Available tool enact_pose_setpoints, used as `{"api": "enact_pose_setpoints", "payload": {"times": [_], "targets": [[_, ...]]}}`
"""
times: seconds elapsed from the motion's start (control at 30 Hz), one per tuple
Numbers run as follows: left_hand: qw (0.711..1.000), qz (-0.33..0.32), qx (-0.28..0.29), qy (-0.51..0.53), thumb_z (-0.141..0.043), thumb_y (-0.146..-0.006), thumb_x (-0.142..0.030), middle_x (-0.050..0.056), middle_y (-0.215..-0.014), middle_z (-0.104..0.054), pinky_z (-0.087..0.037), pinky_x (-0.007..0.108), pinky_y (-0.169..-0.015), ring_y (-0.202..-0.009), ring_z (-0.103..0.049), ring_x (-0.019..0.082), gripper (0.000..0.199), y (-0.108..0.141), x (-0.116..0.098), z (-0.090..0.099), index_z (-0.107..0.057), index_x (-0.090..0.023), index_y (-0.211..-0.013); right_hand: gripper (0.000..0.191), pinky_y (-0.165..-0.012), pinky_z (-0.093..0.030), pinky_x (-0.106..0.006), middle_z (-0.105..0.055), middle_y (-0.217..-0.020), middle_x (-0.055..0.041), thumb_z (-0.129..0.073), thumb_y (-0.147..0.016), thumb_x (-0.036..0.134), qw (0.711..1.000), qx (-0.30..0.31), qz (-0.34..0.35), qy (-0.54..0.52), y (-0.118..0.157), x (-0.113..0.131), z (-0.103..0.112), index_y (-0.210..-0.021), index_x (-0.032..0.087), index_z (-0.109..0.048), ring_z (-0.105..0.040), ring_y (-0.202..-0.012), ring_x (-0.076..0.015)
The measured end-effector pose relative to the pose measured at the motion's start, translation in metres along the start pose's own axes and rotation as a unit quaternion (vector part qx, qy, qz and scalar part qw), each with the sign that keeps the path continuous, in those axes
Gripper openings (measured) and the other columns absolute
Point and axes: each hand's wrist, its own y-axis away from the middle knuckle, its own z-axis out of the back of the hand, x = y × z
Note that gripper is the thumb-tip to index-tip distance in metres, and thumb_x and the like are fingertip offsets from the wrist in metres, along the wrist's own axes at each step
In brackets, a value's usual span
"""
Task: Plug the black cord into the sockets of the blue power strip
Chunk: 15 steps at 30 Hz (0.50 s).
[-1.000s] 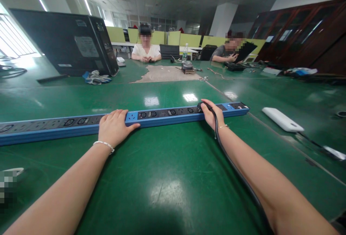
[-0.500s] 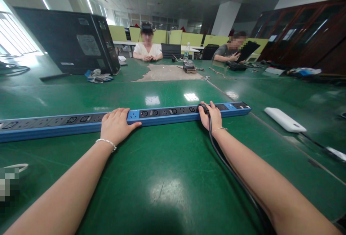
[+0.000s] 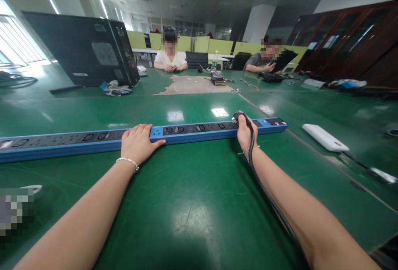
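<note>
A long blue power strip [image 3: 192, 138] with black sockets lies across the green table. My left hand [image 3: 137, 141] grips it left of its middle, fingers over the top and thumb along the near side. Above the strip's right part, my right hand [image 3: 247, 132] is closed around a black power plug [image 3: 240, 116]. The plug's metal prongs point left and are out of the sockets. From the plug, a black cord [image 3: 259, 183] runs down along my right forearm to the bottom edge.
A black computer case [image 3: 83, 50] stands at the back left, with work gloves [image 3: 115, 88] beside it. At right lies a white power bank [image 3: 325, 137] with a cable. Two people sit across the table [image 3: 186, 170]. A water bottle [image 3: 214, 61] stands near them.
My right hand has lifted the plug off the strip and turned it, so its prongs now show. My left hand stays on the strip; the view has shifted slightly.
</note>
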Motion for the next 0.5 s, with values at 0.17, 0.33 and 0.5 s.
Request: {"api": "enact_pose_setpoints", "payload": {"times": [0.17, 0.33, 0.5], "targets": [[1.0, 0.002, -0.002, 0.002, -0.047, -0.076, -0.066, 0.014, -0.131, -0.054, -0.029, 0.043, -0.102, -0.123, -0.045, 0.03, 0.07, 0.0, 0.0, -0.001, -0.049, -0.017, -0.126, 0.047, -0.097, -0.042, -0.036, -0.068, -0.111, -0.0093, -0.049, -0.083, 0.05, 0.993, 0.104, 0.017, -0.048, 0.017, 0.032, -0.025, -0.108, 0.015, -0.066, -0.06, -0.106, -0.0215], [1.0, -0.002, -0.001, 0.016, -0.046, -0.076, -0.067, 0.015, -0.132, -0.053, -0.028, 0.044, -0.102, -0.125, -0.043, 0.031, 0.071, 0.001, 0.001, -0.001, -0.049, -0.017, -0.127, 0.037, -0.094, -0.045, -0.032, -0.068, -0.111, -0.0041, -0.046, -0.087, 0.042, 0.984, 0.175, 0.025, -0.011, 0.038, 0.067, -0.062, -0.113, 0.022, -0.063, -0.06, -0.105, -0.0187], [0.999, -0.003, -0.001, 0.036, -0.047, -0.075, -0.066, 0.016, -0.131, -0.053, -0.027, 0.045, -0.102, -0.124, -0.043, 0.032, 0.07, 0.001, 0.001, 0.0, -0.048, -0.018, -0.127, 0.031, -0.087, -0.047, -0.033, -0.072, -0.091, -0.001, -0.047, -0.088, 0.037, 0.976, 0.208, 0.011, 0.068, 0.048, 0.088, -0.079, -0.111, 0.026, -0.063, -0.066, -0.089, -0.0189]]}}
